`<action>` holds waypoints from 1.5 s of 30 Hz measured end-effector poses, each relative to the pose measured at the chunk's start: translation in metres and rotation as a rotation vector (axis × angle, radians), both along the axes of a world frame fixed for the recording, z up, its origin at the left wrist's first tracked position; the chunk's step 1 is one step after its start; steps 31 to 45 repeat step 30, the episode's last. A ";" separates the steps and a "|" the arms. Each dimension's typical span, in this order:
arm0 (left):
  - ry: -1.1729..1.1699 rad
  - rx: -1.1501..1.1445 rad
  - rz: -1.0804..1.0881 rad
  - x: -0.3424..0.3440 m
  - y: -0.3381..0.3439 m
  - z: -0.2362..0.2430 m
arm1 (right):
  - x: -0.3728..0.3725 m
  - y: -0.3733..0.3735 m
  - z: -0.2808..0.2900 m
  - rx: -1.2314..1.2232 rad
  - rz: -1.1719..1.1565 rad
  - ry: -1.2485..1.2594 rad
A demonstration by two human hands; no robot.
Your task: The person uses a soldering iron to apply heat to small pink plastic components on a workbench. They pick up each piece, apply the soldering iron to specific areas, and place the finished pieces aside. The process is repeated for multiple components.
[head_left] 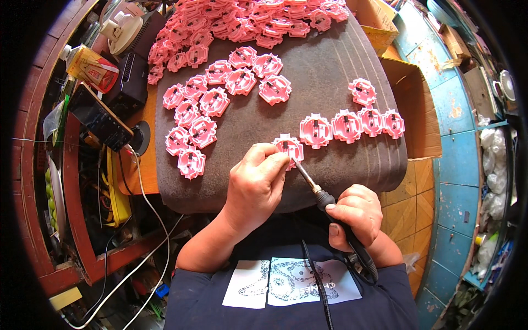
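Observation:
My right hand (358, 213) is closed around the black handle of a soldering iron (325, 199). The iron's metal tip reaches up and left to a pink plastic part (290, 144) with a small black component in its middle. At that part's lower left, the fingers of my left hand (254, 181) are pinched together; what they hold, if anything, is hidden. To the right, a row of similar pink parts (315, 131) lies on the dark mat (324, 66), with one more behind the row. A looser group of pink parts (214, 102) lies to the left.
A large pile of pink parts (236, 19) covers the far end of the mat. At left stand a phone (100, 116), a drink bottle (92, 67) and a black box (125, 82), with a white cable (144, 190) hanging down. Cardboard boxes (412, 104) sit along the right edge.

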State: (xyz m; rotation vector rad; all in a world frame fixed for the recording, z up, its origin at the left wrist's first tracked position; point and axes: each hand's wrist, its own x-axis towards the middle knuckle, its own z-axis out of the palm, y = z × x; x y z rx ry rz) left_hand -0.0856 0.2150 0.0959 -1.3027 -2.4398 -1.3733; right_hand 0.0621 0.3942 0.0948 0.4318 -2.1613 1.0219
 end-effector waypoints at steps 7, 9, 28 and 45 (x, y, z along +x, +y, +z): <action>0.010 0.005 0.004 0.000 0.000 -0.001 | -0.002 -0.003 -0.001 0.013 -0.023 0.022; 0.006 0.002 0.006 0.000 0.000 -0.001 | -0.003 -0.004 0.000 0.027 -0.033 0.033; 0.005 0.004 0.008 0.000 0.000 0.000 | 0.006 0.002 0.000 -0.010 -0.102 0.028; 0.002 0.005 0.009 0.000 0.000 -0.001 | 0.008 0.002 -0.005 -0.034 -0.131 0.036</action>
